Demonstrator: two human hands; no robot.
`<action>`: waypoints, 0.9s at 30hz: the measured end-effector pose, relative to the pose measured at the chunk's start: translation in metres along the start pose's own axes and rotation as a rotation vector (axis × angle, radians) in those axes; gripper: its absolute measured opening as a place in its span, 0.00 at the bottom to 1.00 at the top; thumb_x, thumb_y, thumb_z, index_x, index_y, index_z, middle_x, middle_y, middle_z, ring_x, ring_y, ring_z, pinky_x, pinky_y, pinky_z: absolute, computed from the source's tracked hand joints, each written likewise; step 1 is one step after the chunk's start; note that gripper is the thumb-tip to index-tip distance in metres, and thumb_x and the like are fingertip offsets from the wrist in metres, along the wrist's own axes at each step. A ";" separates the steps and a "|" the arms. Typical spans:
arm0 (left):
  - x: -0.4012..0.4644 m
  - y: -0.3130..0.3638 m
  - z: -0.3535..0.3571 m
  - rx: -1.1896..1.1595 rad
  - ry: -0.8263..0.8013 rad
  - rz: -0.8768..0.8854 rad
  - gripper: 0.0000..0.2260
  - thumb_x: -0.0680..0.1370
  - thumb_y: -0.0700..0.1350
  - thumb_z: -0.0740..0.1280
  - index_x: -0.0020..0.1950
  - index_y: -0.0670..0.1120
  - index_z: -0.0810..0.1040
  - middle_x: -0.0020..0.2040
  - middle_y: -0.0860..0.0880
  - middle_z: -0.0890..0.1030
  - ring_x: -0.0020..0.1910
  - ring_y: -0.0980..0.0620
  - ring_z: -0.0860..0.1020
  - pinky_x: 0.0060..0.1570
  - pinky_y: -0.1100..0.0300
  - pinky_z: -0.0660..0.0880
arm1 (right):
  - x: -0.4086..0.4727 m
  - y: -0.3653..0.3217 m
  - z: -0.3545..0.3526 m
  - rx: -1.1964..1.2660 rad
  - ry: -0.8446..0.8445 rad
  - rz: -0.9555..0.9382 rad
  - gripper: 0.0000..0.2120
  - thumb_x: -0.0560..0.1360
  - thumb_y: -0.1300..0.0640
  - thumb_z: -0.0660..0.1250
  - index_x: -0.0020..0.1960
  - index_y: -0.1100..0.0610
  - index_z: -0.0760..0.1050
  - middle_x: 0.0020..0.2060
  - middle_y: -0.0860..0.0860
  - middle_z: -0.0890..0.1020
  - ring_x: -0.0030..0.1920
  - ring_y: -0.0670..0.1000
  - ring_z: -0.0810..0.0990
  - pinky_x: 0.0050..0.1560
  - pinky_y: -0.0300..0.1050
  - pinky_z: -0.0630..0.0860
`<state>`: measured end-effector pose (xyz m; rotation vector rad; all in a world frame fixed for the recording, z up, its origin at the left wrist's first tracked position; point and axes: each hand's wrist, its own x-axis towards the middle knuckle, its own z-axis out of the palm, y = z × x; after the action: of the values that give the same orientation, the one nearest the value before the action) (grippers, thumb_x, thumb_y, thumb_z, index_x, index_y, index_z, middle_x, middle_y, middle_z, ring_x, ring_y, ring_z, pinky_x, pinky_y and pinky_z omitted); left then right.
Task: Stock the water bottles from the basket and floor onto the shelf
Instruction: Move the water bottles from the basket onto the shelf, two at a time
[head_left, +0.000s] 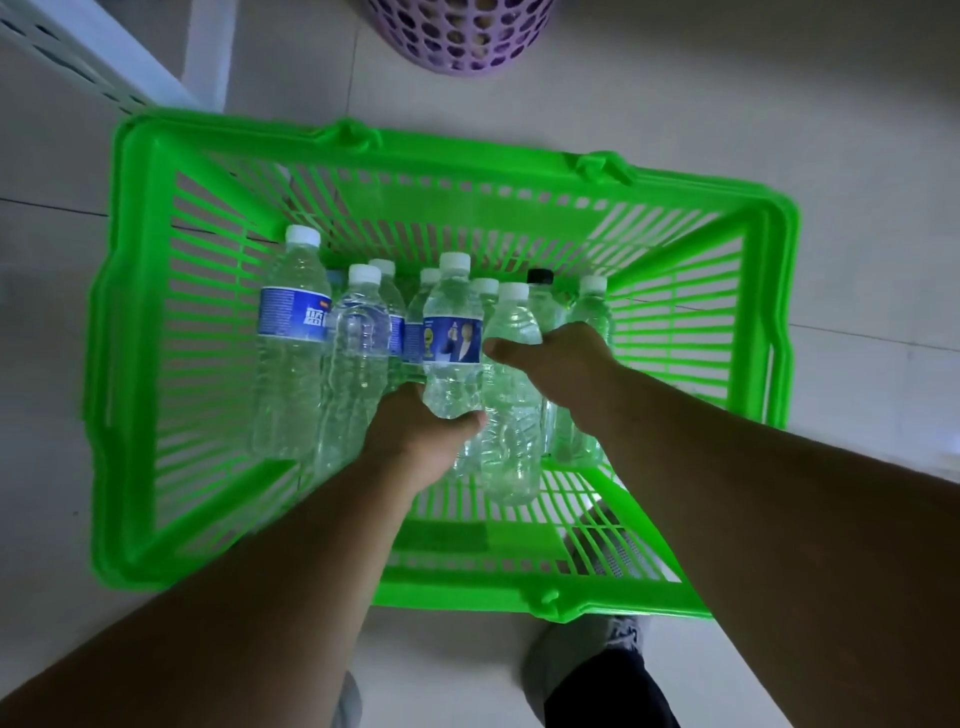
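We've got our left hand (421, 431) wrapped round a labelled bottle (451, 343) and right hand (558, 364) gripping a bare bottle (511, 415) in the green basket (140, 322), so yanking both could topple the packed neighbours.

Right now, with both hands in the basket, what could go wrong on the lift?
1. The left hand grips the labelled bottle low on its body, so it may tip or slip as it rises.
2. The bottles stand packed together; the unlabelled bottle under the right hand touches its neighbours, so pulling it out may topple them.
3. Both arms cross the basket's near rim; a bottle could catch on it.
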<state>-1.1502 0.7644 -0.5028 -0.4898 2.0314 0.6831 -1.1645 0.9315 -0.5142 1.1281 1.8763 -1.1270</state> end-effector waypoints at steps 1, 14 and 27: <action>0.000 -0.002 -0.001 -0.016 -0.006 0.003 0.42 0.70 0.60 0.75 0.77 0.44 0.62 0.76 0.44 0.67 0.72 0.43 0.70 0.65 0.56 0.69 | -0.002 -0.002 -0.001 -0.012 -0.006 -0.003 0.29 0.65 0.37 0.78 0.34 0.53 0.61 0.27 0.48 0.66 0.25 0.47 0.65 0.25 0.39 0.61; -0.087 0.000 -0.061 -0.184 0.020 0.090 0.17 0.70 0.52 0.78 0.48 0.47 0.74 0.48 0.50 0.79 0.47 0.49 0.76 0.41 0.60 0.70 | -0.093 -0.028 -0.026 0.111 0.055 -0.277 0.19 0.70 0.42 0.76 0.52 0.55 0.82 0.44 0.49 0.85 0.43 0.49 0.84 0.41 0.40 0.75; -0.327 0.028 -0.224 -0.242 0.036 0.472 0.15 0.69 0.47 0.78 0.52 0.50 0.78 0.50 0.51 0.84 0.51 0.54 0.82 0.55 0.56 0.76 | -0.373 -0.149 -0.131 0.170 0.203 -0.587 0.23 0.64 0.33 0.72 0.48 0.51 0.82 0.38 0.46 0.86 0.40 0.47 0.84 0.47 0.50 0.80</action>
<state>-1.1427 0.6683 -0.1171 -0.1528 2.1280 1.2208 -1.1626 0.8888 -0.0941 0.8164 2.3967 -1.5591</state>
